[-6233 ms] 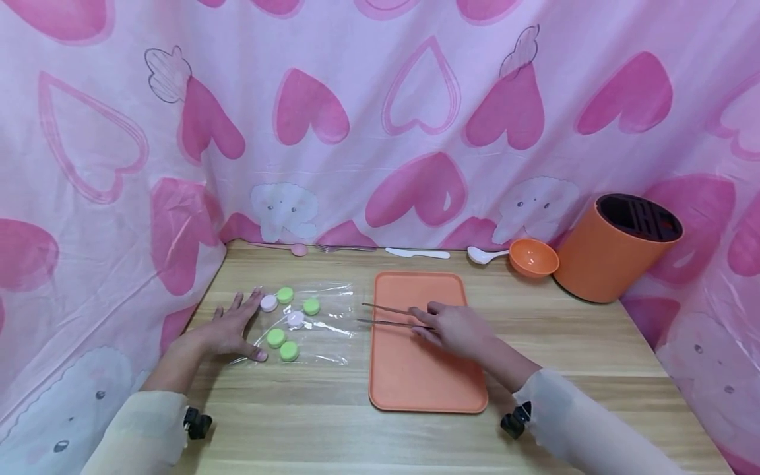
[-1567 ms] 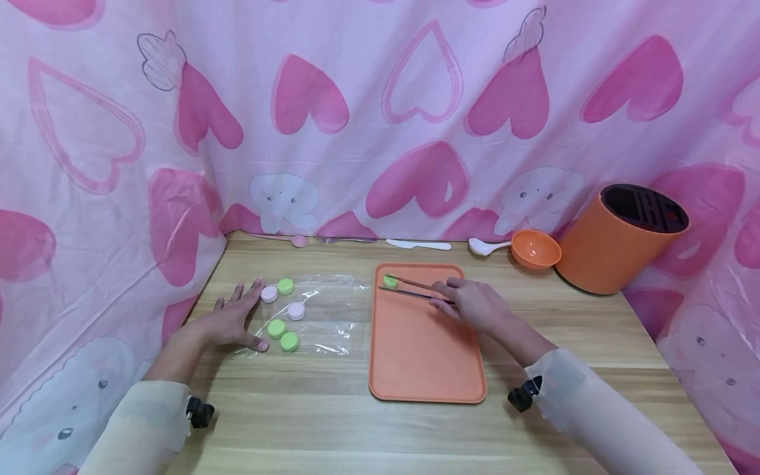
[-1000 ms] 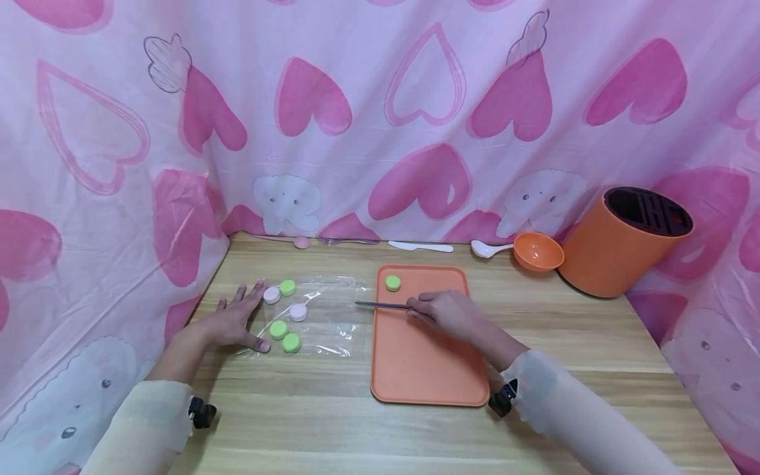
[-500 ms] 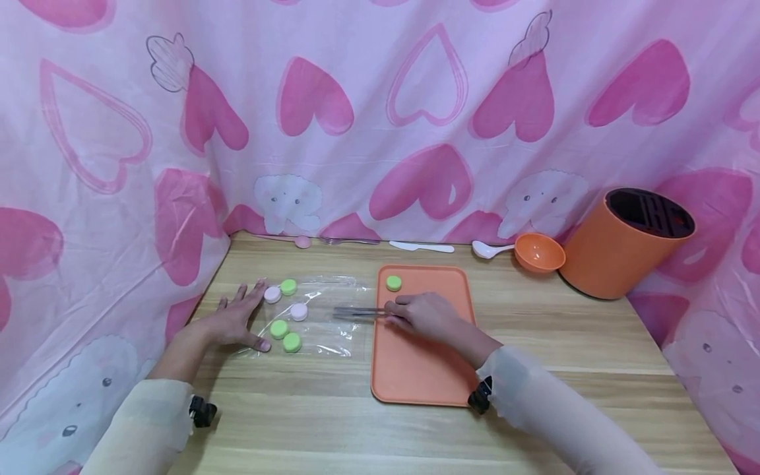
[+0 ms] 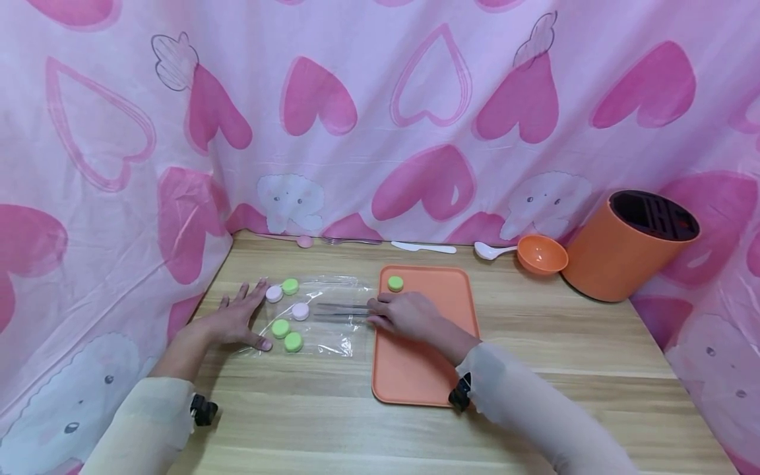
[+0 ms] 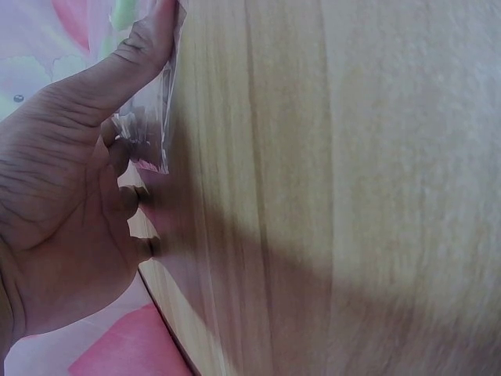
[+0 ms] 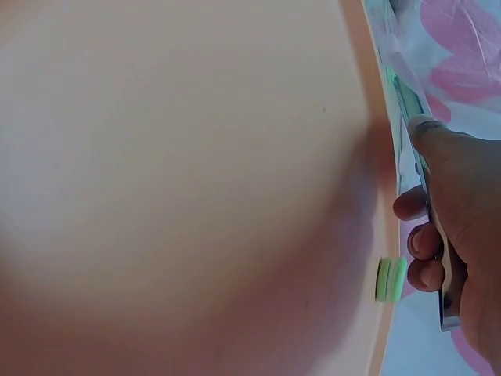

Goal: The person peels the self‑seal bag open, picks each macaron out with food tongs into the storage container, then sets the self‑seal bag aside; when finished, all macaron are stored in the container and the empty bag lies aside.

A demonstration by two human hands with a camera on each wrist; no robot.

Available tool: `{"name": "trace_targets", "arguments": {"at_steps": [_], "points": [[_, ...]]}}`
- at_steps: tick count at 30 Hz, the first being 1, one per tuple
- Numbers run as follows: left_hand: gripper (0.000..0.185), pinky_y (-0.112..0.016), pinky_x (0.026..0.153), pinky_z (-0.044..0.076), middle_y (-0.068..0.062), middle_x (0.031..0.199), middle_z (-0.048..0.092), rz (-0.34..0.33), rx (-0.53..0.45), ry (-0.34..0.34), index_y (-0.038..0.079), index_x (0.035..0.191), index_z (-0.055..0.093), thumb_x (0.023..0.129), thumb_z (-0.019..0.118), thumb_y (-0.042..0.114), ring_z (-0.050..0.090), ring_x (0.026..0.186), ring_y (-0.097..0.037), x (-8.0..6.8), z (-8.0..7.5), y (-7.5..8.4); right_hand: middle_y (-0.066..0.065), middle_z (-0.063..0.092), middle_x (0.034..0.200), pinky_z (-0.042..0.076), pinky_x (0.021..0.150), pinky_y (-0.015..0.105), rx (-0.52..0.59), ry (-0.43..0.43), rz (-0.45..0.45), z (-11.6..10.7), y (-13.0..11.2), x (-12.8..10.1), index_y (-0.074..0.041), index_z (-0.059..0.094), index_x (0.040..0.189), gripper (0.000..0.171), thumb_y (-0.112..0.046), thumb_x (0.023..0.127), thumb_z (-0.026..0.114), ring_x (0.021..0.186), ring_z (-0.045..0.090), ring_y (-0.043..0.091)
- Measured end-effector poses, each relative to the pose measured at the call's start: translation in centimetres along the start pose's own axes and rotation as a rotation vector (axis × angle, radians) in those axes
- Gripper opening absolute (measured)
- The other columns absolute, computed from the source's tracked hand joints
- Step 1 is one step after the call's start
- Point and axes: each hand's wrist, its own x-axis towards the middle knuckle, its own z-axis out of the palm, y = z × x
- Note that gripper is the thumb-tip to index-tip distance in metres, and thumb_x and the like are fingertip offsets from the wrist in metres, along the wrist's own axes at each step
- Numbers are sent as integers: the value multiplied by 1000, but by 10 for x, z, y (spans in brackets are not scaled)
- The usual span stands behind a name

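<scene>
The right hand [image 5: 406, 315] pinches a pair of metal tweezers [image 5: 341, 310] between curled fingers, the prongs pointing left over the clear plastic bag [image 5: 332, 323], their tips just beside the pink disc [image 5: 300, 311] lying on the bag. Half a second ago the tips stood farther right, nearer the tray's left edge; a second ago they only just cleared that edge, and before that the tweezers were setting a green disc in the tray's far left corner. That green disc [image 5: 395, 283] now lies alone in that corner of the orange tray [image 5: 415, 376], just beyond the right hand's knuckles.

Left of the tray, the bag carries four more discs: a white one [image 5: 274, 293] and a green one [image 5: 289, 285] at its far side, two green ones [image 5: 286, 334] at its near side. The left hand [image 5: 234, 320] lies flat with fingers spread, pressing the bag's left edge to the desk [image 5: 534, 349], as in every earlier frame.

Behind the tray, along the heart-print curtain [image 5: 380, 119], lie a white knife [image 5: 424, 247], a fork [image 5: 350, 241] and a white spoon [image 5: 489, 251]; right of these stand a small orange bowl [image 5: 541, 254] and an orange knife block [image 5: 629, 247].
</scene>
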Motion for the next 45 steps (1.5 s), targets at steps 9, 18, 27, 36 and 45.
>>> {"name": "trace_targets", "arguments": {"at_steps": [9,18,27,36,45], "points": [[154,-83,128,-11,-26,185,-8,11,1,10,4,176,-8,76,98,53,-16,167,-59,-1,0,2,-5,63,89,47,50,28,21,-55,29,5,-8,12,-22,72,108,24,-46,109,70,65,57,10],[154,-83,128,-12,-26,185,-8,10,-2,12,4,176,-8,76,99,53,-16,166,-60,-1,0,1,-2,62,91,44,47,30,64,-79,50,6,-14,20,-19,71,107,25,-44,110,69,64,58,14],[155,-82,129,-13,-25,185,-9,4,-5,6,4,176,-8,75,99,54,-17,166,-59,0,0,0,-3,64,92,44,48,26,25,-129,65,5,-19,29,-21,70,109,29,-49,111,65,64,60,11],[155,-82,129,-13,-26,185,-10,-3,-4,-4,5,176,-9,76,98,54,-18,166,-59,2,-1,2,-4,66,94,40,50,23,36,-156,82,5,-20,32,-23,73,110,28,-49,111,64,65,57,9],[155,-82,128,-14,-26,185,-9,2,-16,1,3,176,-8,76,99,53,-17,167,-59,1,1,0,-4,68,94,50,56,29,44,-126,78,-1,-12,25,-20,75,112,29,-48,110,68,70,61,13]]}}
